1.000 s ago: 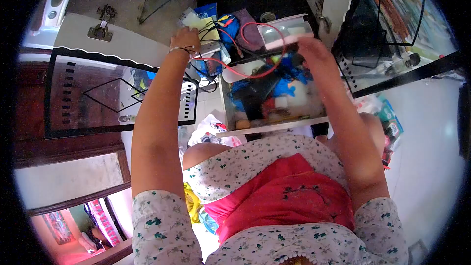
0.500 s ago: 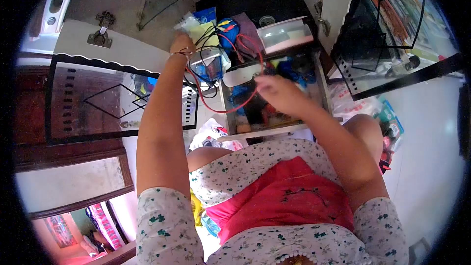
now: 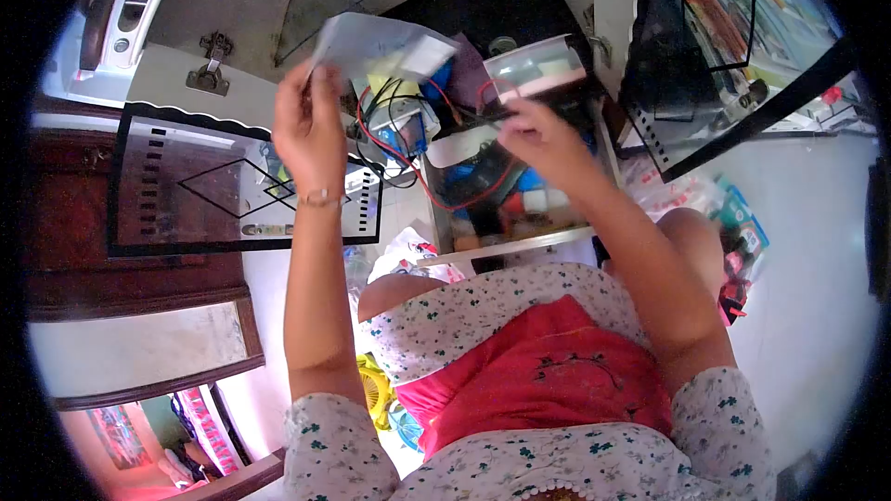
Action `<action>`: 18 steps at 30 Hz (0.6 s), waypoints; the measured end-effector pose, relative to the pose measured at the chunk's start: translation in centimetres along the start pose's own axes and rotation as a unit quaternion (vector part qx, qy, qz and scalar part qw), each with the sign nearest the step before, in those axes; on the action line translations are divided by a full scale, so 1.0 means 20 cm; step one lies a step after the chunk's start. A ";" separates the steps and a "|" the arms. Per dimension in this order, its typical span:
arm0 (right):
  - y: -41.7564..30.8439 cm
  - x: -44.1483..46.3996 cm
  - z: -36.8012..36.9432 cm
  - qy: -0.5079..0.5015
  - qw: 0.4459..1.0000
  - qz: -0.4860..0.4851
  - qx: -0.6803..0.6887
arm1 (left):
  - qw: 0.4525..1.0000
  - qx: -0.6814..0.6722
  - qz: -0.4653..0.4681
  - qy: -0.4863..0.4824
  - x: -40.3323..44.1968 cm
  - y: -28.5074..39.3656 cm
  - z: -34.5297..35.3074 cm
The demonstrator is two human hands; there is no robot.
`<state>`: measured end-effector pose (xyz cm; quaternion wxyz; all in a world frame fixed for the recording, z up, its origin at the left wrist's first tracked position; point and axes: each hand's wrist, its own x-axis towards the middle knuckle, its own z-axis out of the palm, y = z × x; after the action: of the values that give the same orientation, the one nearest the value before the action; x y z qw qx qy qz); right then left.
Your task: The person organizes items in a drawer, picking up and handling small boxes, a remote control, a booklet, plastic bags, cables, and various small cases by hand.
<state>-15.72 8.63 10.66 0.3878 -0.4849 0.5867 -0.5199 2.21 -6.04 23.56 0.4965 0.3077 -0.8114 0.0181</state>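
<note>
My left hand (image 3: 312, 134) is raised at the left of the open drawer, fingers closed on the edge of a pale, see-through plastic pouch (image 3: 360, 42). A white patch shows at the pouch's right end, blurred by motion. Over the drawer (image 3: 520, 249), my right hand (image 3: 549, 150) is pinched around a red cable (image 3: 455, 208), whose loop hangs below the fingers. Black cables (image 3: 379, 122) lie tangled with it, on a pile with a yellow paper (image 3: 394, 79) and blue packets. Blur hides the exact grip of the right fingertips.
A clear-fronted white box (image 3: 538, 74) sits behind the drawer. Glass cabinet doors stand open at left (image 3: 232, 187) and right (image 3: 668, 102). Plastic bags (image 3: 661, 187) lie on the floor to the right. Mixed small items fill the drawer.
My left hand has come up and back from the pile, lifting the pouch. The right hand has moved slightly up and right, and the red loop has shifted with it.
</note>
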 end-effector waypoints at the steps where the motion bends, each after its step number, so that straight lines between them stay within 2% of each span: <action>1: -0.04 0.00 0.00 0.035 0.996 0.016 0.076 | 0.992 -0.084 -0.099 -0.008 -0.03 0.12 -0.06; 2: -0.07 -0.01 0.00 0.068 0.986 0.032 0.152 | 0.966 -0.165 -0.198 -0.015 -0.06 0.20 -0.11; 3: -0.08 -0.03 -0.02 0.068 0.986 0.033 0.150 | 0.966 -0.166 -0.200 -0.015 -0.09 0.24 -0.13; 4: -0.10 -0.04 -0.06 -0.038 0.936 0.079 0.340 | 0.931 -0.231 -0.281 -0.009 -0.12 0.28 -0.15; 5: -0.12 -0.05 -0.08 -0.142 0.839 0.121 0.512 | 0.887 -0.294 -0.357 -0.003 -0.14 0.30 -0.16; 7: -0.20 -0.08 -0.11 -0.237 0.802 0.113 0.536 | 0.848 -0.319 -0.422 0.006 -0.20 0.32 -0.15; 9: -0.27 -0.12 -0.14 -0.300 0.764 0.123 0.558 | 0.819 -0.372 -0.437 0.029 -0.27 0.28 -0.13; 11: -0.26 -0.14 -0.11 -0.300 0.766 0.120 0.556 | 0.815 -0.372 -0.443 0.021 -0.33 0.26 -0.13; 13: -0.23 -0.14 -0.09 -0.300 0.768 0.118 0.553 | 0.786 -0.400 -0.468 0.056 -0.38 0.26 -0.11; 15: -0.19 -0.14 -0.06 -0.238 0.840 0.103 0.477 | 0.778 -0.415 -0.467 0.060 -0.41 0.23 -0.10; 16: -0.19 -0.15 -0.05 -0.235 0.868 0.111 0.423 | 0.754 -0.452 -0.470 0.075 -0.42 0.23 -0.09; 17: -0.19 -0.15 -0.04 -0.235 0.868 0.112 0.422 | 0.728 -0.489 -0.471 0.091 -0.43 0.23 -0.08; 18: -0.17 -0.15 -0.01 -0.225 0.910 0.073 0.340 | 0.721 -0.502 -0.470 0.086 -0.43 0.24 -0.07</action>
<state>-14.59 11.61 13.93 0.6880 -0.3834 0.3055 -0.5351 3.60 2.54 18.60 0.5908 0.3522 -0.4064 -0.6014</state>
